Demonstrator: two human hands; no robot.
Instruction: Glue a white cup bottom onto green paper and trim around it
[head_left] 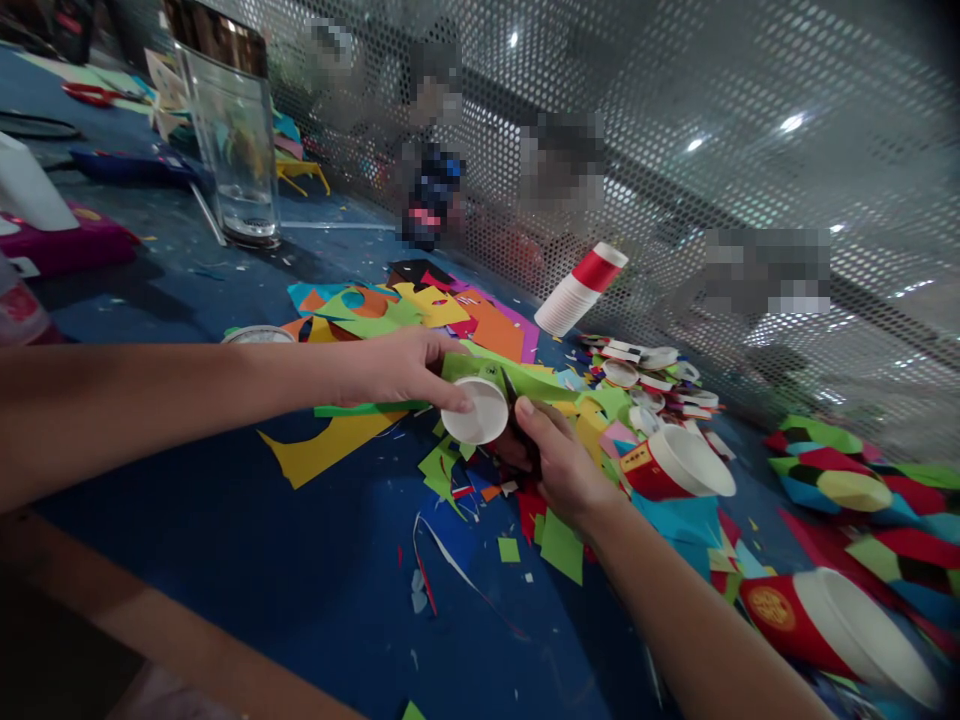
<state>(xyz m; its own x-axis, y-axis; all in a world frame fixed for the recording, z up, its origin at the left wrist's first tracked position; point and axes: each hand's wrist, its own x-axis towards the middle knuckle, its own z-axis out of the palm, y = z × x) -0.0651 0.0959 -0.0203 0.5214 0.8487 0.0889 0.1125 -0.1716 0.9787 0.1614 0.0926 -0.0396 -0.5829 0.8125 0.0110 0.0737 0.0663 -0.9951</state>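
Note:
My left hand (pixel 405 368) pinches a white round paper cup bottom (pixel 477 412) together with a strip of green paper (pixel 517 372), its thumb lying on the white disc. Closed round a pair of scissors, my right hand (pixel 559 455) is just to the right of the disc. One dark scissor blade (pixel 509 386) shows at the green paper, close to the disc's upper right edge; the handles are mostly hidden by my fingers. Beneath both hands lie scraps of coloured paper (pixel 442 470), with a yellow offcut (pixel 330 450) under my left forearm.
A stack of paper cups (pixel 581 290) leans by the perforated metal screen (pixel 645 190). Red-and-white cups (pixel 675 465) and a pile of cut cup rings (pixel 660 375) lie at right, near coloured paper pieces (pixel 855 490). A glass tumbler (pixel 236 150) stands upper left.

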